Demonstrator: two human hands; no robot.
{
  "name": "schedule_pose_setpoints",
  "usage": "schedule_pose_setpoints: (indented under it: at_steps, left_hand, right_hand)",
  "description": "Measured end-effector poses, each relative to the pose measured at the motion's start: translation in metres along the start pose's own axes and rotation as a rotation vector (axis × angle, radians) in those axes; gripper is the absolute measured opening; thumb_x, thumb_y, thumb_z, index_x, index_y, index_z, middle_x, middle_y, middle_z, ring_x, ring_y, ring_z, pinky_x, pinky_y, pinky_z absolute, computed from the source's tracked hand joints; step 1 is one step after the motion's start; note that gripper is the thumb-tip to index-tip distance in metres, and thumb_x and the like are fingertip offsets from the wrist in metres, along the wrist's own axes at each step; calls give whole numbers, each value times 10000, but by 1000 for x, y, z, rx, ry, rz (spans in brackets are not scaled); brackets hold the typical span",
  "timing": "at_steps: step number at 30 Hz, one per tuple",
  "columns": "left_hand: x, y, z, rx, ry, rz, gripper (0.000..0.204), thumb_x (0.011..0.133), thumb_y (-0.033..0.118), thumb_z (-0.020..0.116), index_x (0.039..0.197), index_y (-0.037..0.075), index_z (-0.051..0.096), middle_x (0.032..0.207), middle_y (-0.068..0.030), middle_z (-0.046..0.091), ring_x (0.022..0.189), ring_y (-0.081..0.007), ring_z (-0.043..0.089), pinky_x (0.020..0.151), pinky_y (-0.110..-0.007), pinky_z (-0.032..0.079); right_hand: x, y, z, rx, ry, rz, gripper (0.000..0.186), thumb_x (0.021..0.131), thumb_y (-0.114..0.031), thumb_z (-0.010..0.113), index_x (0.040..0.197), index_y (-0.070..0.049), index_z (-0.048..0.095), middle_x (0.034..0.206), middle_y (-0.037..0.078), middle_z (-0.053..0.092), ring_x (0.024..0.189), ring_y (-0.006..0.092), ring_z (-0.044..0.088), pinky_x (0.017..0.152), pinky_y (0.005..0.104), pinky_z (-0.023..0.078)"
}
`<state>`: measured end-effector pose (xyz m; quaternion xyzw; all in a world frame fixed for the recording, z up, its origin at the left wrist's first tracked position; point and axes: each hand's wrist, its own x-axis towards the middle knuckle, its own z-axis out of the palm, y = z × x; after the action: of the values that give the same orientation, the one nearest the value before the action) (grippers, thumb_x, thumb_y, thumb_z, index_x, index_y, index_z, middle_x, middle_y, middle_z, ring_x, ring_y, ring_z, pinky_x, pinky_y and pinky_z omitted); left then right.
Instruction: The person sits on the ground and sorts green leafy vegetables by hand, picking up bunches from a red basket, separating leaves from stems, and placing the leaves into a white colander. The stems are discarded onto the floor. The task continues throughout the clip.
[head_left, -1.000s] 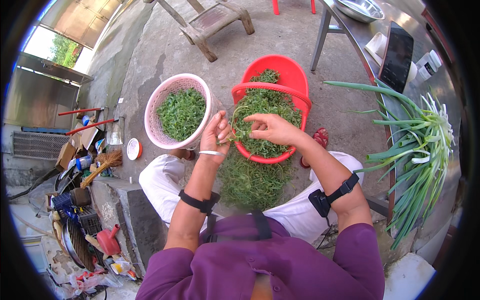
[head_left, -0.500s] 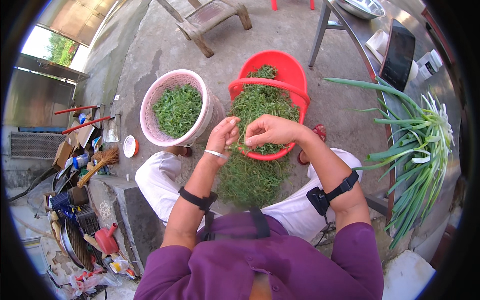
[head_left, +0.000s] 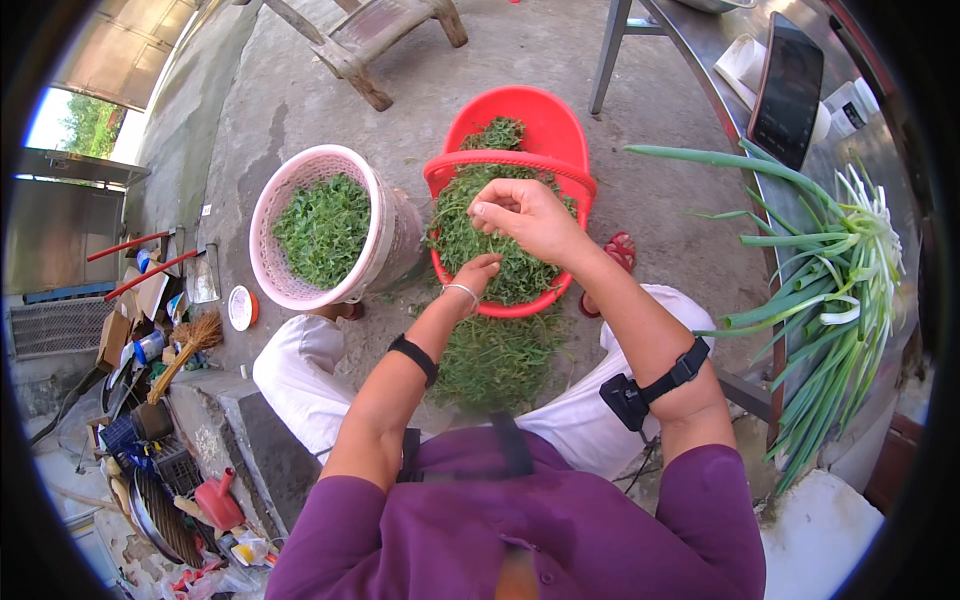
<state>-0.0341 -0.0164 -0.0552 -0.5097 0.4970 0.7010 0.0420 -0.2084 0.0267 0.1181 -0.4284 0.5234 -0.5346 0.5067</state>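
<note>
A red plastic basket point(head_left: 548, 112) with a hoop handle point(head_left: 510, 158) stands on the ground before me, heaped with thin leafy green stems point(head_left: 470, 205). Over the heap, my right hand point(head_left: 525, 213) is closed, its fingers curled toward the thumb; whatever it pinches is too small to make out. My left hand point(head_left: 474, 276) is lower and nearer me, at the basket's near side, fingers stretched toward the greens. A pile of loose stems point(head_left: 495, 360) lies on the ground between my legs. Left of the basket, a pink-white mesh basket point(head_left: 268, 215) holds leafier greens point(head_left: 323, 230).
Spring onions point(head_left: 835, 275) hang over the edge of the metal table point(head_left: 715, 50) at right, near a dark-screened tablet point(head_left: 790, 90). A wooden chair point(head_left: 375, 35) stands ahead. A straw broom point(head_left: 190, 350), a red scoop point(head_left: 218, 500) and clutter lie at left.
My right hand has moved forward over the basket; my left hand has dropped slightly nearer me, so the two are farther apart. The whole view has shifted a little.
</note>
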Motion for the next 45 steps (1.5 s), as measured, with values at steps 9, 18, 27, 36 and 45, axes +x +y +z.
schedule_pose_setpoints:
  at_steps: [9,18,27,36,45]
  left_hand:
    - [-30,-5,-16,-631,105,50,121,912,117,643,1000,111,560,975,-36,646,957,-198,659,850,-329,533]
    - [-26,-13,-29,-348,214,34,263,897,104,627,1158,106,599,1058,-16,636,991,-177,610,808,-338,497]
    - [11,-20,-22,-151,275,-31,414,888,90,639,1294,58,564,1137,-63,635,1010,-205,592,826,-319,488]
    - [-57,12,-29,-930,91,232,225,900,-7,619,1122,-14,584,1074,-89,642,1013,-213,639,928,-306,552]
    - [-130,53,-30,-913,-12,569,269,906,39,619,1164,85,557,1133,-67,621,1044,-185,620,893,-325,554]
  right_hand:
    - [0,2,0,35,47,7,158,901,-140,614,914,13,654,771,36,663,710,94,618,679,259,512]
    - [-5,8,-2,-15,35,16,159,898,-139,611,919,10,661,777,35,663,711,96,618,685,262,516]
    - [-1,8,-6,-2,-2,-7,158,929,-165,604,985,-29,660,840,19,670,743,69,600,667,225,495]
    - [-6,12,-10,-218,37,53,192,917,-152,605,1034,-9,656,899,57,680,675,90,616,590,248,497]
    - [-15,24,4,-154,-215,180,199,860,-121,663,979,36,689,814,87,694,679,125,662,600,278,532]
